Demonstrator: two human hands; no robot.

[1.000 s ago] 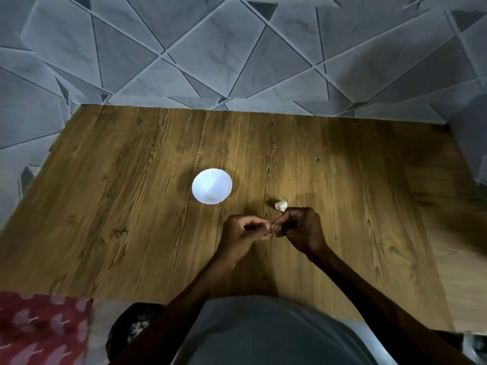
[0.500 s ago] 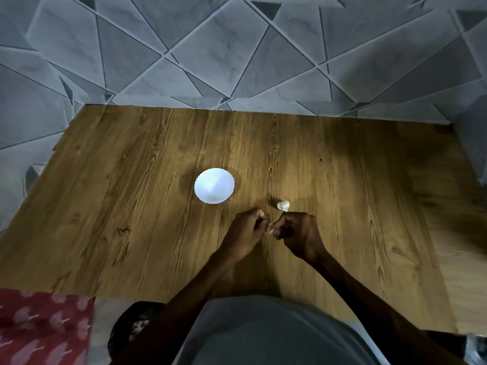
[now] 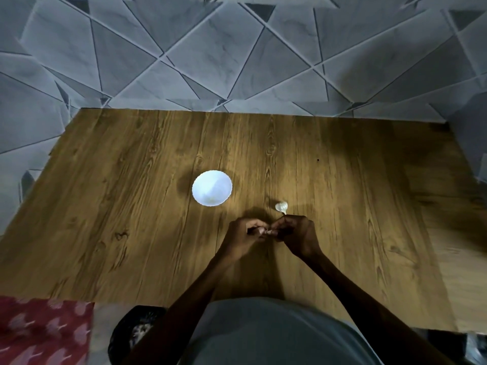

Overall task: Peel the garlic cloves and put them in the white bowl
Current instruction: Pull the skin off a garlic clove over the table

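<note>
Leftmost, white bowl: upright on the counter, near the hands but apart from them. Left hand: fingers curled, pinching a small garlic clove. Garlic bulb: on the counter, just beyond the knuckles. Right hand: curled, pinching the same clove from the other side. Risk, judged: fingertip-only grips may let the clove slip and skid off the counter.

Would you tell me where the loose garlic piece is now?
In the head view, the garlic piece lies on the table, right of the white bowl, just beyond the right hand.
</note>
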